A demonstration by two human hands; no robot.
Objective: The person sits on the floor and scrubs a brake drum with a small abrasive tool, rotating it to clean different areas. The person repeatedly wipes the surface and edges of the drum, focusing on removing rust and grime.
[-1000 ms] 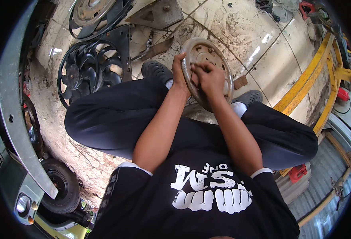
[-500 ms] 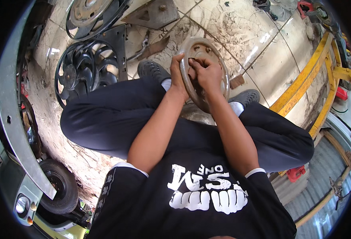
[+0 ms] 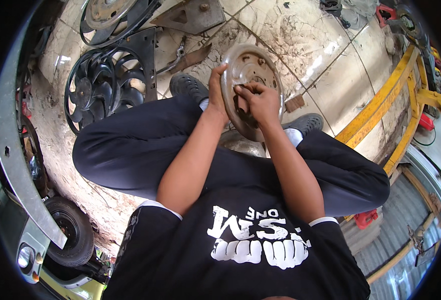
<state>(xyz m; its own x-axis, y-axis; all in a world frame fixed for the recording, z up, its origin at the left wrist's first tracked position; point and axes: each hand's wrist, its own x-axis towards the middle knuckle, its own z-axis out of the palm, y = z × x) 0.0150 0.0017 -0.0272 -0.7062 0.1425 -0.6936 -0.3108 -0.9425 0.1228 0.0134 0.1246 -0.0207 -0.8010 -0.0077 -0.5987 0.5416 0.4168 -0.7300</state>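
Looking down through the head camera, I see a person seated on a tiled floor (image 3: 303, 22), knees bent outward in dark trousers (image 3: 125, 145). A round metal disc (image 3: 246, 69), worn and brownish with small holes, is held up between the two shoes (image 3: 188, 89), tilted so that its face shows to me.

The left hand (image 3: 217, 95) grips the disc's left rim: its thumb lies along the edge, while most of its other fingers are hidden behind. The right hand (image 3: 264, 104) is over the disc's face near the middle, its fingers curled and bunched together, their tips toward the left. I cannot tell whether they pinch something small.

Just below the disc I make out a rounded metal thing (image 3: 241, 142), partly covered. A brown block (image 3: 295, 103) lies on the tiles beside the right shoe. Ahead of the left shoe are a metal tool (image 3: 179, 52) and a brown strip (image 3: 193, 58), close together. Farther left I see a black fan (image 3: 101, 95), with a second disc (image 3: 105, 12) above it. A yellow frame (image 3: 368, 116) stands at the right; a tire (image 3: 84, 235) is at lower left.
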